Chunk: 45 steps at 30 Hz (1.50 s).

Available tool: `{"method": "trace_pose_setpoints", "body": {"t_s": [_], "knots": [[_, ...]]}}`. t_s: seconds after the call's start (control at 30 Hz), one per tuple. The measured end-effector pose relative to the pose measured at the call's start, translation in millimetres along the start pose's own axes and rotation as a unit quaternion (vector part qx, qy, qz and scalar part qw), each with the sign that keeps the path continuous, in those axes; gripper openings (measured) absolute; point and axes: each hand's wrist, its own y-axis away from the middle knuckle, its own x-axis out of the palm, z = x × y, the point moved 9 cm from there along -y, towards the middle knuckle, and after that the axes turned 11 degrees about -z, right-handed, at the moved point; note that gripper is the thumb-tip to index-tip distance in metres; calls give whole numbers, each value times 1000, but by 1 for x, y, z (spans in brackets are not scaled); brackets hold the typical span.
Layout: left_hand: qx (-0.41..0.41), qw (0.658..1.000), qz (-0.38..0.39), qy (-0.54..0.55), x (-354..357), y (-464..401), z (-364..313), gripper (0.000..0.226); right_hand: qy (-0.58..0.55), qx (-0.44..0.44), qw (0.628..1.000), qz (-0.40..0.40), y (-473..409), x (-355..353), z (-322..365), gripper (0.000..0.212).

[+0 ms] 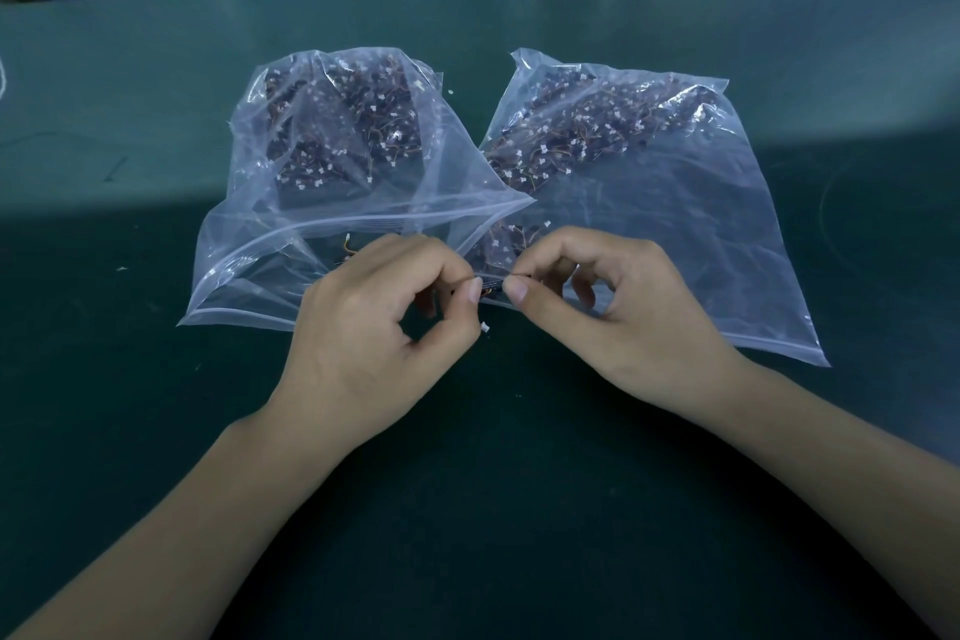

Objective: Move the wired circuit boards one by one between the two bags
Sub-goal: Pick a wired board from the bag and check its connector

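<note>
Head view shows both hands meeting at about six o'clock of the two clear bags, just in front of their mouths: the left hand [387,322] and the right hand [602,307] each pinch an end of one small dark wired circuit board [491,284] between thumb and forefinger, the other fingers curled loosely under. A white connector [485,327] hangs below the board at the left thumb tip, on a lead I cannot make out. The left bag [332,161] lies at eleven o'clock of the hands with its zip mouth gaping toward the person; the right bag [623,161] lies at one o'clock, its mouth flatter against the green table [156,431]. Both hold heaps of boards with tangled wires and white plugs. I cannot tell which bag this board is bound for. The likeliest trouble, as I judge it, is the dangling lead snagging on a bag lip or on the knotted wires inside, so that a second board is dragged along and the one-by-one count is spoiled. A pinch this light on so small a part could also slip in the handover, dropping it on the table. The limp plastic mouth may fold shut as a hand enters.
</note>
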Motion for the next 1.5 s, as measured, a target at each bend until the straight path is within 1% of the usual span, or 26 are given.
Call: {"method": "trace_pose_setpoints", "body": {"t_s": [0.33,0.7,0.8,0.83,0.93,0.97,1.03,1.1,1.17,1.23,1.33,1.4,1.5], "knots": [[0,1000,-1,3,-1,0,0,19,-5,-1,1000,-5,0,0,1,8],[9,1000,-6,1,-3,0,-2,18,6,-27,1000,-9,-1,-2,8,7],[6,1000,-18,-6,-4,0,0,17,16,-33,999,-19,-3,-4,7,3],[5,1000,-25,-8,-4,0,1,16,33,-42,998,-23,-4,-5,7,6],[9,999,-45,-17,-7,-1,4,12,149,-92,984,-15,-4,-4,7,31],[11,998,-51,-20,-9,-2,5,10,177,-98,979,-10,-5,-3,5,36],[13,998,-63,-23,-12,-3,8,6,197,-84,977,-3,-6,-3,-2,41],[22,997,-64,-25,-13,-3,8,7,199,-78,977,-6,-7,-4,-6,40],[39,998,-55,-19,-10,-2,5,7,191,-80,978,-25,-7,-8,-6,37],[48,998,-38,-5,-5,0,2,4,182,-85,978,-55,-8,-14,-4,35],[39,999,-8,17,4,3,2,4,172,-93,977,-82,-8,-19,-2,33],[46,999,1,2,8,4,2,5,171,-97,977,-85,-7,-19,-1,32],[64,997,-4,-38,9,4,1,8,169,-100,977,-87,-7,-18,0,32]]}}
